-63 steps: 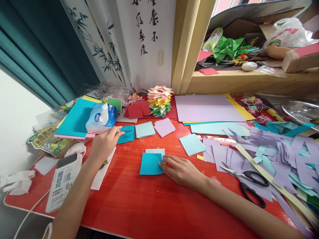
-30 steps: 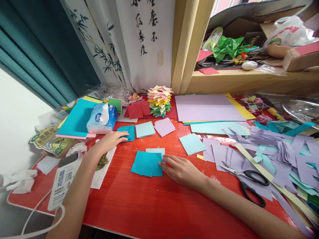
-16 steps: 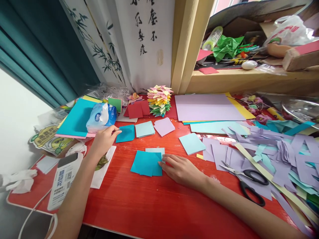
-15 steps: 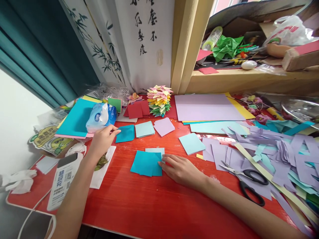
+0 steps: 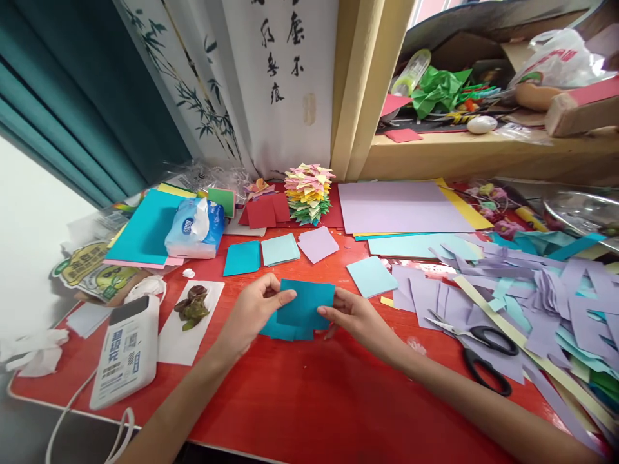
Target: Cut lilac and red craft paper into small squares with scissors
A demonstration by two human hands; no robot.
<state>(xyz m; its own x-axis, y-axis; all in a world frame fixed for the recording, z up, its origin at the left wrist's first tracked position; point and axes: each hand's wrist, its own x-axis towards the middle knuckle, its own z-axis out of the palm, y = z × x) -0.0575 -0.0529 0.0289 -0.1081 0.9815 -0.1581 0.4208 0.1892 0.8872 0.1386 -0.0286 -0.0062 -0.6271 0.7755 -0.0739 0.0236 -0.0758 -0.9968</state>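
Between my two hands a teal paper square (image 5: 306,303) is held up, tilted, over the table. My left hand (image 5: 256,306) pinches its left edge between thumb and fingers. On the other edge, my right hand (image 5: 351,316) grips it the same way. Beneath it, partly hidden, lie more teal paper squares (image 5: 287,332) on the red table (image 5: 309,399). Just behind the hands sit a stack of teal squares (image 5: 242,258), a stack of pale blue squares (image 5: 280,250) and some lilac squares (image 5: 318,245). Another pale blue stack (image 5: 372,277) lies right of them.
Black-handled scissors (image 5: 483,348) lie among lilac paper strips (image 5: 546,303) at right. A folded-paper tower (image 5: 309,193) stands at the back. Left are a tissue pack (image 5: 196,227), a white box-shaped device (image 5: 126,354) with a cable, and a paper sheet (image 5: 184,338) bearing dark green pieces.
My left hand has come from the teal stack to the middle, bringing a teal square. My right hand has lifted slightly and now grips that square's right edge.
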